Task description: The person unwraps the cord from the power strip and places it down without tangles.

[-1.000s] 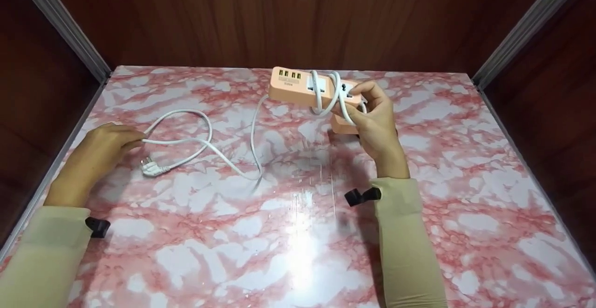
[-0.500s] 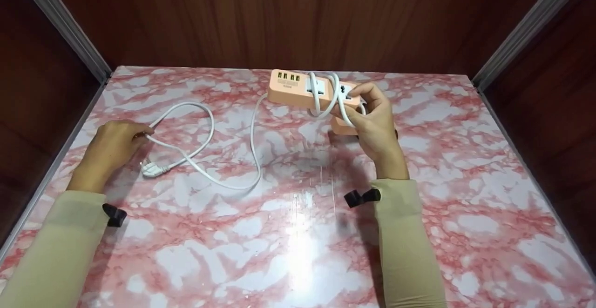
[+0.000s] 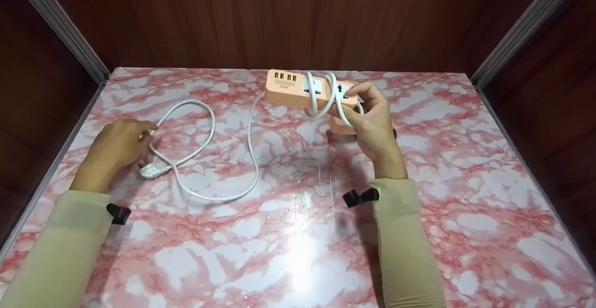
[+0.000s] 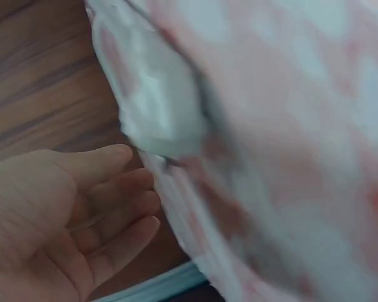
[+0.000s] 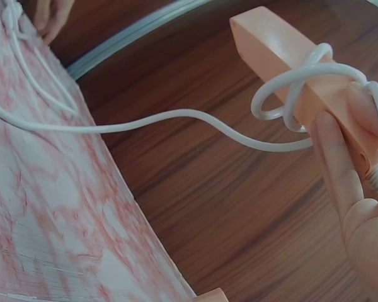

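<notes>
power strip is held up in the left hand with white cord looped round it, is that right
The hand is wrong: the right hand holds up the power strip, as the head view shows. The white cord is looped round it.

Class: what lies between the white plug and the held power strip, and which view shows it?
In the head view, white cord lies between the plug and the power strip: part of a loop, then another strand.
</notes>
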### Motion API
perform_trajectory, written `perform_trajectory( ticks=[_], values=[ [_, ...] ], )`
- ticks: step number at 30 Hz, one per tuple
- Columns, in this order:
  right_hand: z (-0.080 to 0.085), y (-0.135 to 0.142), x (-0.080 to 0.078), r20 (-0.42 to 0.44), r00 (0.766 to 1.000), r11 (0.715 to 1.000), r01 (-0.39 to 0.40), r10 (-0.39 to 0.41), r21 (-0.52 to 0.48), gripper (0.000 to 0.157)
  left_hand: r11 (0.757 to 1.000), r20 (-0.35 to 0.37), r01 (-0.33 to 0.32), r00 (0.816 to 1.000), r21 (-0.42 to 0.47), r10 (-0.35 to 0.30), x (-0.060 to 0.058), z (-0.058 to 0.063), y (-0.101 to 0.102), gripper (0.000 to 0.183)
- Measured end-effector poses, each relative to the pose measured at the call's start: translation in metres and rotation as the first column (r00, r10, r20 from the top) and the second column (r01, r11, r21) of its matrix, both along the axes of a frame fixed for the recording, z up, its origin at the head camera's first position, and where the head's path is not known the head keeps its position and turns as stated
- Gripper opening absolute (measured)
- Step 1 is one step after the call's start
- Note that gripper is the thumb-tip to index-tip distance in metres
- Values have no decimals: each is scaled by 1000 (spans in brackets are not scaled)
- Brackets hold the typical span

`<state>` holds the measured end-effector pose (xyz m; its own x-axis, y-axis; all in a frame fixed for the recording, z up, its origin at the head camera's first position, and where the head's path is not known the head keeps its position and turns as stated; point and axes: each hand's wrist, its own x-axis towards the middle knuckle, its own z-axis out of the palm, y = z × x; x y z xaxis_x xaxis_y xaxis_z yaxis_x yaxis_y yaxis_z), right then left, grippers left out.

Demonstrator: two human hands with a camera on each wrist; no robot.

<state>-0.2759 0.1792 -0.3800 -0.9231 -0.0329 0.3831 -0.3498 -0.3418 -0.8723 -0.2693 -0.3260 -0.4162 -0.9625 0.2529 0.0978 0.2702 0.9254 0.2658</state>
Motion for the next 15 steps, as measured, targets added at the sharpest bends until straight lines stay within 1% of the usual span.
perform_trajectory(
  ticks=[3,6,8,11,13,15],
  values=[
    [0,0,0,2,1000,1000,-2,2,-4,33,999,-75,2,997,44,1,5,15,19,31],
    [0,0,1,11,1000,1000,7,-7,8,31,995,-139,27,990,101,-12,11,32,41,31],
    [0,0,1,17,1000,1000,18,-18,24,31,989,-161,43,987,138,-20,16,45,56,31],
    [1,1,1,24,1000,999,14,-15,32,30,979,-165,61,986,193,-29,23,62,80,34],
    [2,0,1,18,1000,999,14,-15,35,30,970,-176,72,984,234,-31,27,72,95,34],
    [2,0,1,11,1000,999,7,-7,32,30,959,-187,80,982,273,-28,30,78,110,36]
  ],
)
